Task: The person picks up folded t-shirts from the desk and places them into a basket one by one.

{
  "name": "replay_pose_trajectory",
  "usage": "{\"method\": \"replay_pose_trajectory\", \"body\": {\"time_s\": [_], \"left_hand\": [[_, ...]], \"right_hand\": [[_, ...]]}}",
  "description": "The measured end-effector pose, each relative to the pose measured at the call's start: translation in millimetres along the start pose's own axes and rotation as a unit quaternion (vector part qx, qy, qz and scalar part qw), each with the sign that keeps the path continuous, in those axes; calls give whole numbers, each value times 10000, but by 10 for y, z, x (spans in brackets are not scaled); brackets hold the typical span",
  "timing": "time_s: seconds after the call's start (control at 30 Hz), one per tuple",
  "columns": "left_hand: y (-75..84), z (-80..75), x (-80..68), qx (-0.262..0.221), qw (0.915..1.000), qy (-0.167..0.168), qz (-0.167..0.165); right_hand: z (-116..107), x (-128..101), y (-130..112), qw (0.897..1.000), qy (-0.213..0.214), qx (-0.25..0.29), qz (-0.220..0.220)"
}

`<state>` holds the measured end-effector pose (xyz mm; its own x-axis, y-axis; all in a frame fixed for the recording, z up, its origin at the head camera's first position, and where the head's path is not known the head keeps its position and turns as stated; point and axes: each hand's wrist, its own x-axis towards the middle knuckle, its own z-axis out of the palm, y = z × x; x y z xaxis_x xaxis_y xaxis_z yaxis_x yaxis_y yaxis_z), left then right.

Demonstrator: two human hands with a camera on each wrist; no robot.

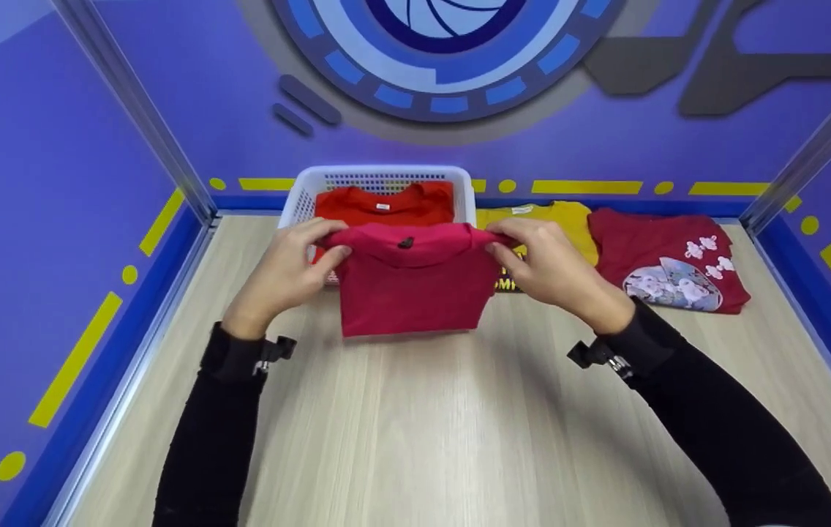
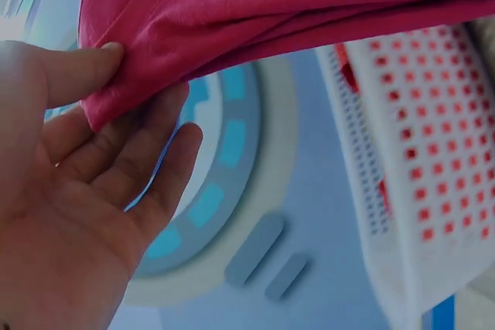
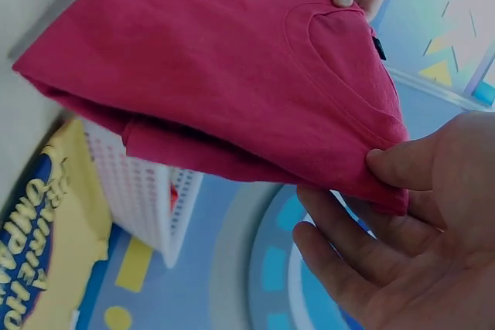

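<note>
From here I see the crimson shirt (image 1: 414, 296) hanging between left hand (image 1: 287, 269) and right hand (image 1: 553, 260), each pinching a corner.

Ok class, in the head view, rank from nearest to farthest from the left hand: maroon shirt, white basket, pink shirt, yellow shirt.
1. Pink shirt: in the left hand.
2. White basket: just behind.
3. Yellow shirt: right of basket.
4. Maroon shirt: far right.
</note>
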<state>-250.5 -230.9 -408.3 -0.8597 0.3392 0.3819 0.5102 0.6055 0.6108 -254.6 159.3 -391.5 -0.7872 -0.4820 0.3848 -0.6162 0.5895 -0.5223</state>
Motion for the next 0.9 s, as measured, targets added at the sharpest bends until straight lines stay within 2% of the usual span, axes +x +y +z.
{"method": "replay_pose_trajectory", "body": {"time_s": [0.2,0.33,0.43,0.6,0.77,0.9], "left_hand": [[-116,-230,2,-203,9989,190,-389],[-255,-293,85,72,9972,72,-734],[-345,-330,207,317,9957,-14,-872],[-475,-354,423,663,9917,58,-1104],[-540,-336,626,863,9865,102,-1388],[-575,-310,793,943,9825,-119,-1599]], "right_hand": [[101,295,-84,9985,-497,174,126],[237,536,-13,9954,-892,187,305],[321,716,65,9940,-1020,103,392],[392,967,153,9936,-1005,-27,516],[446,1152,217,9899,-1146,-15,834],[500,1266,290,9862,-1203,-105,1133]]}}
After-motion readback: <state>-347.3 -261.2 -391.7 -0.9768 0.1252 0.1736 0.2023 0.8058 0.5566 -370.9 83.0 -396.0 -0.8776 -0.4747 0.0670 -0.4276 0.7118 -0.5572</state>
